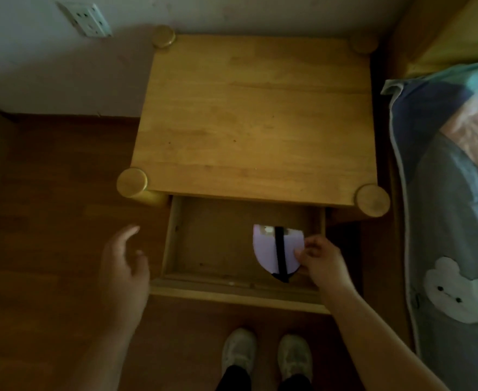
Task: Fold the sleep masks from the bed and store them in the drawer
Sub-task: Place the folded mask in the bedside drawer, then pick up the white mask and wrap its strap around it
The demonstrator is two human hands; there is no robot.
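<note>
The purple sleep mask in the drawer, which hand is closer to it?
The right hand. Its fingertips touch the sleep mask at its right edge, inside the open drawer. The left hand hovers open outside the drawer, off to its left.

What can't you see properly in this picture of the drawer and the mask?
- Back of the open drawer, head view: hidden under the nightstand top.
- Right edge of the folded sleep mask: covered by the right hand, so the grip is unclear.
- Bed: cut off by the right edge, so any other masks are unseen.
- Left hand: blurred, off to the drawer's left.
</note>
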